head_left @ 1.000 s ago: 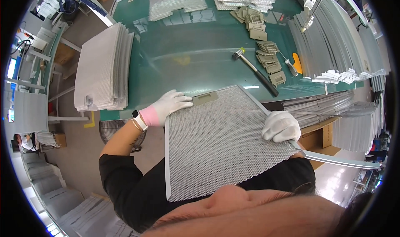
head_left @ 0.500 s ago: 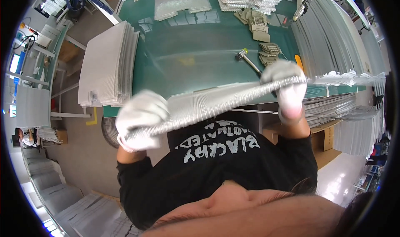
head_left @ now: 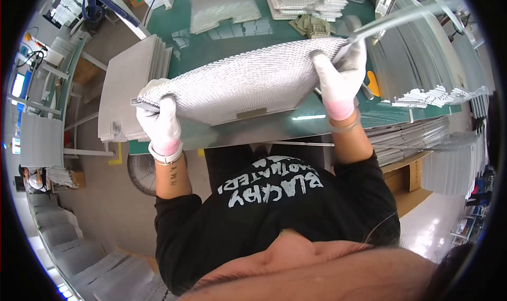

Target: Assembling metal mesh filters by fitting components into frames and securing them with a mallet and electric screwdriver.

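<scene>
A silver metal mesh panel (head_left: 243, 79) is held up at a tilt over the near part of the green table. My left hand (head_left: 160, 118), in a white glove, pinches its left end, where a short grey metal edge shows. My right hand (head_left: 340, 76), also gloved, grips the upper right corner with the thumb on the mesh. From that hand a long thin metal strip (head_left: 406, 21), blurred, reaches out to the upper right; whether it is joined to the panel I cannot tell. A dark rectangular patch (head_left: 252, 113) shows at the panel's lower edge.
Stacked mesh panels (head_left: 129, 89) stand at the left table edge, with more (head_left: 306, 0) at the back. A single mesh sheet (head_left: 224, 7) lies behind. Small greenish plates (head_left: 314, 26) and an orange-handled tool (head_left: 373, 83) lie right, beside long metal strips (head_left: 417, 52). The green table (head_left: 185, 55) lies beneath.
Both hands have lifted the panel up and away from my body, turning its face toward me. The long strip now swings up at the right. The hammer is now hidden behind the panel.
</scene>
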Motion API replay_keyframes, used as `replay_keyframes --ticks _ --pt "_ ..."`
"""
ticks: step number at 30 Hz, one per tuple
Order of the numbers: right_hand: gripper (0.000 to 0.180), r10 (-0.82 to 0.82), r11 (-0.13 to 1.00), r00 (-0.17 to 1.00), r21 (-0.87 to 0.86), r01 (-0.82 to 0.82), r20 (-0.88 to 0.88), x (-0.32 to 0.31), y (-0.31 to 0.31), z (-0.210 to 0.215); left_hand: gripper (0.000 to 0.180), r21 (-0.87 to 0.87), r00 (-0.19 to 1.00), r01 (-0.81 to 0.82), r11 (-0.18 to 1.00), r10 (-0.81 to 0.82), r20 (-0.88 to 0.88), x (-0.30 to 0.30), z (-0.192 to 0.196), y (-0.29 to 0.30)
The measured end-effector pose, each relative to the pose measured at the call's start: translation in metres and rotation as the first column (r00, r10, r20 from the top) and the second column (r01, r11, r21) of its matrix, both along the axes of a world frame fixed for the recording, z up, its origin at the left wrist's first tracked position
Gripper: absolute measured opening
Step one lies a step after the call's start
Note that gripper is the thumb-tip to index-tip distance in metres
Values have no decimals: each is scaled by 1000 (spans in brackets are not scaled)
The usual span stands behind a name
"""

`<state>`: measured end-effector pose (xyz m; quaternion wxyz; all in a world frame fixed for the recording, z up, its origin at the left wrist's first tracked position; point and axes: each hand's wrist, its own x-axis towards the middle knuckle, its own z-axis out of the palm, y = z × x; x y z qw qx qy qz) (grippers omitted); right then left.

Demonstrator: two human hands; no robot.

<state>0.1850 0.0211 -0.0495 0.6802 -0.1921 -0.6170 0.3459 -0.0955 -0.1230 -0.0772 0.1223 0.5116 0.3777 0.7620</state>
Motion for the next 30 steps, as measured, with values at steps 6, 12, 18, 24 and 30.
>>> replay_keyframes --ticks 6,12,18,24,30 --pt "110 -54 975 983 222 14 176 13 24 -3 19 -91 992 -107 990 113 62 -11 -4 9" --pt "55 -173 847 660 453 -279 731 44 24 87 22 -128 995 -72 989 80 60 -14 -6 5" --pt "60 -222 639 440 470 -608 870 24 25 113 23 -135 996 -47 990 56 64 -4 4 9" --pt "63 -278 700 252 375 -607 927 4 22 137 23 -60 998 34 998 -31 47 -15 -5 5" --pt "61 -62 566 362 331 -755 930 -4 23 139 41 -82 995 80 993 -76 60 -16 -14 3"
